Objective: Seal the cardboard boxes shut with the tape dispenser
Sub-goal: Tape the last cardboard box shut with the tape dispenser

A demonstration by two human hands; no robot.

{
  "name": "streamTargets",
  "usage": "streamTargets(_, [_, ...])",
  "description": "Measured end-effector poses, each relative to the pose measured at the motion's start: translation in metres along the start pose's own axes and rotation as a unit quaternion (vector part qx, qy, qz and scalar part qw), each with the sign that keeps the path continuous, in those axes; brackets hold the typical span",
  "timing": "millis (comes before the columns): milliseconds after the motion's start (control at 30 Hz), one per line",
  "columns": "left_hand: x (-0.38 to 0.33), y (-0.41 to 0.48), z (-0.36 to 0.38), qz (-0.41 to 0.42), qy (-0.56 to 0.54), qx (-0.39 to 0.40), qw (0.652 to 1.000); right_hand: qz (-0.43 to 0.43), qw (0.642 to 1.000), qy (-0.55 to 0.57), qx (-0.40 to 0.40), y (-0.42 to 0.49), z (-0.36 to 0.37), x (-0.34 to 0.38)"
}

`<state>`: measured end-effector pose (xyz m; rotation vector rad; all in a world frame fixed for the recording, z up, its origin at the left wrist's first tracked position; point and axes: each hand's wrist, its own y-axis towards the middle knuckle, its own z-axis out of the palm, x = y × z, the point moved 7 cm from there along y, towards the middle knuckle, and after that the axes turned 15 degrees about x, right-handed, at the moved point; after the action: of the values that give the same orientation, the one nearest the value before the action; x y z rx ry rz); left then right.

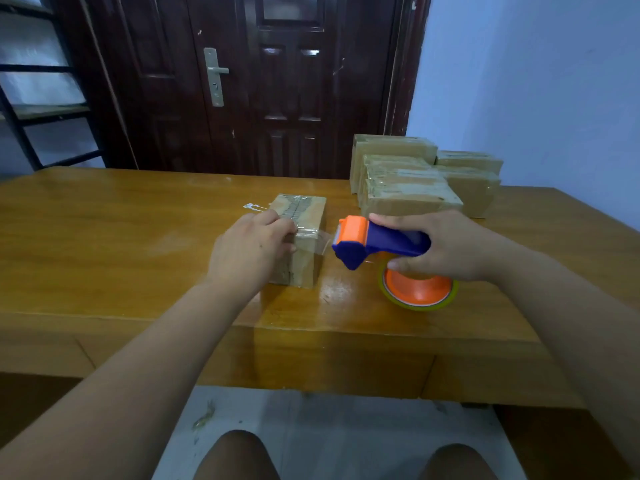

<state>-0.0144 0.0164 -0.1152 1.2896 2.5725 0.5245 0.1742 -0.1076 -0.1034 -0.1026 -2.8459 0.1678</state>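
A small cardboard box [304, 216] stands on the wooden table [121, 237], with clear tape across its top. My left hand [249, 251] rests on the box's near left part, fingers pressing the tape down on the top. A strip of clear tape [320, 242] runs from the box's right side to the tape dispenser [374, 242]. The dispenser is blue with an orange head and an orange-cored tape roll [419, 289] beneath it. My right hand [446, 247] grips the dispenser's blue handle, just right of the box and a little above the table.
A stack of several taped cardboard boxes [415, 181] sits at the table's back right, close behind the dispenser. A scrap of tape [254, 206] lies on the table left of the box. A dark door [277, 81] stands behind the table, and a black shelf rack [34, 98] at the left.
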Motion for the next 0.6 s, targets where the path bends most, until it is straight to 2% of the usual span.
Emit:
streamTargets(267, [-0.002, -0.001, 0.003, -0.035, -0.016, 0.021, 0.999, 0.045, 0.985, -0.129, 0.101, 0.020, -0.015, 0.033])
streamTargets(333, [-0.008, -0.005, 0.002, -0.023, 0.003, 0.008, 1.000, 0.050, 0.981, -0.139, 0.128, 0.025, -0.018, 0.043])
streamTargets(467, [-0.022, 0.001, 0.003, 0.006, 0.076, 0.066, 0.995, 0.067, 0.977, -0.119, 0.166, 0.036, -0.025, 0.049])
streamTargets(533, [-0.034, 0.000, -0.001, 0.049, 0.093, 0.039, 0.994, 0.076, 0.975, -0.115, 0.176, 0.041, -0.030, 0.051])
streamTargets(600, [-0.041, -0.004, -0.001, 0.073, 0.062, 0.017, 0.995, 0.075, 0.972, -0.117, 0.189, 0.044, -0.031, 0.053])
